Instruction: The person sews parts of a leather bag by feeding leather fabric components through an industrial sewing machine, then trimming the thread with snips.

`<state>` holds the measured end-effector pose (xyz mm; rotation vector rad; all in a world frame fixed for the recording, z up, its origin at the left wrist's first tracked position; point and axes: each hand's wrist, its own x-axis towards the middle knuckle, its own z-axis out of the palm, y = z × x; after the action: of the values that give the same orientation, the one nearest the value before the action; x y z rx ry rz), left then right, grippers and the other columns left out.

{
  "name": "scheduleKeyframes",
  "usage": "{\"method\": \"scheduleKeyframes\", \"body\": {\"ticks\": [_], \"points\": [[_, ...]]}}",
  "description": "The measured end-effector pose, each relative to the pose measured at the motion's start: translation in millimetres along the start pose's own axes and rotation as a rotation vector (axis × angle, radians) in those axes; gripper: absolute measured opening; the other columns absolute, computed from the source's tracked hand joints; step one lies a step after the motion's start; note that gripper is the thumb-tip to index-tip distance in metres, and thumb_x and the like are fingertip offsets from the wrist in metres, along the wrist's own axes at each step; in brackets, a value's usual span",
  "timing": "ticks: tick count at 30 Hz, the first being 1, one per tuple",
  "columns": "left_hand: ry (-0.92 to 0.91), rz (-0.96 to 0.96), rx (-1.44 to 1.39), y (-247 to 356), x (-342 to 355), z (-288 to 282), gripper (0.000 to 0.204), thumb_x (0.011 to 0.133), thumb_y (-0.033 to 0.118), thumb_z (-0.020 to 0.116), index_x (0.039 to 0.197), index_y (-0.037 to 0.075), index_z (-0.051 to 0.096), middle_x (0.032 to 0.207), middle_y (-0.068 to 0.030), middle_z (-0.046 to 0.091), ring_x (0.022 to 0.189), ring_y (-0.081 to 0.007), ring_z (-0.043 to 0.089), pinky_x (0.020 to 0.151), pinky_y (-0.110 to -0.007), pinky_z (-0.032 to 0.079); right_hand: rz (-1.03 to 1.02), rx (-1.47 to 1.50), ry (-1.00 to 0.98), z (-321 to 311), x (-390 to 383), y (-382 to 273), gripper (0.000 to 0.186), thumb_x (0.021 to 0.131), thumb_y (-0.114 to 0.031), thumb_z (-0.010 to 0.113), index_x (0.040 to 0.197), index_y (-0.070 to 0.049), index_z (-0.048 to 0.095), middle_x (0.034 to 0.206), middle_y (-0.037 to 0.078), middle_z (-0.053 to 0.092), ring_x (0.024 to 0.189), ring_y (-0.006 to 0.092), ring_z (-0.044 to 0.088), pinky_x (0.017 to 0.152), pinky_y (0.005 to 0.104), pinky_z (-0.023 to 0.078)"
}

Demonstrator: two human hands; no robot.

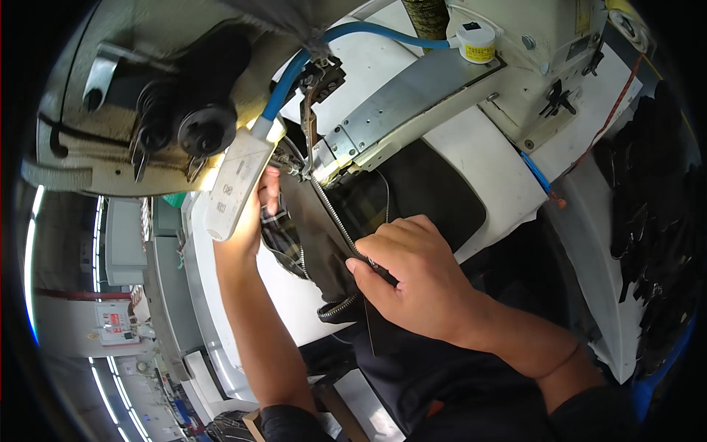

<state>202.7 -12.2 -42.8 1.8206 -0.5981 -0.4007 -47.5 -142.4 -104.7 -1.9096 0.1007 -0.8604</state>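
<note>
While the right hand (pixel 420 280) grips dark cloth (pixel 315 247) along a metal zipper (pixel 333 215), I cannot tell what the left hand (pixel 268 195) grasps — white lamp (pixel 237 188) overlaps it.

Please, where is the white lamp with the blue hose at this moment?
In the head view, the white lamp is left of centre, at the lower end of the blue hose, partly covering the left hand.

The white table (pixel 471 153) supports a sewing machine (pixel 508 44) toward its far edge. Dark cloth (pixel 442 188) with a metal zipper (pixel 333 212) lies across the table and reaches the near edge.
</note>
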Motion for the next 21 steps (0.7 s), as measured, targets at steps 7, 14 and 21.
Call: {"method": "scheduleKeyframes", "body": {"ticks": [7,14,21], "points": [[-0.487,-0.193,-0.069,17.3,65.0,-26.3,0.069,0.089,0.020,0.086,0.143,-0.009,0.054,0.104,-0.0140,0.073,0.077,-0.0126,0.071,0.057,-0.032,0.066,-0.003,0.041,0.020,-0.8,0.2,9.3,0.010,0.090,-0.009,0.074,0.094,-0.005,0.066,0.078,0.007,0.059,0.077,0.0271,0.060,0.081,0.0404,0.045],[-0.323,-0.236,0.121,15.6,69.3,-22.8,0.029,0.100,0.033,0.075,0.091,0.010,0.062,0.075,0.0029,0.059,0.054,-0.0032,0.050,0.049,-0.021,0.036,-0.008,0.066,0.003,-2.7,2.2,15.4,0.011,0.089,-0.010,0.076,0.092,-0.007,0.066,0.081,0.004,0.058,0.079,0.0242,0.061,0.083,0.0389,0.048],[-0.059,-0.184,-0.125,-8.4,58.3,-38.3,0.026,0.106,0.018,0.066,0.129,0.007,0.062,0.126,-0.0056,0.063,0.100,-0.0072,0.063,0.077,-0.022,0.053,0.003,0.098,-0.021,-2.7,-3.1,18.6,0.015,0.089,-0.015,0.077,0.095,-0.008,0.065,0.084,0.004,0.058,0.084,0.0228,0.061,0.086,0.0389,0.047]]}}
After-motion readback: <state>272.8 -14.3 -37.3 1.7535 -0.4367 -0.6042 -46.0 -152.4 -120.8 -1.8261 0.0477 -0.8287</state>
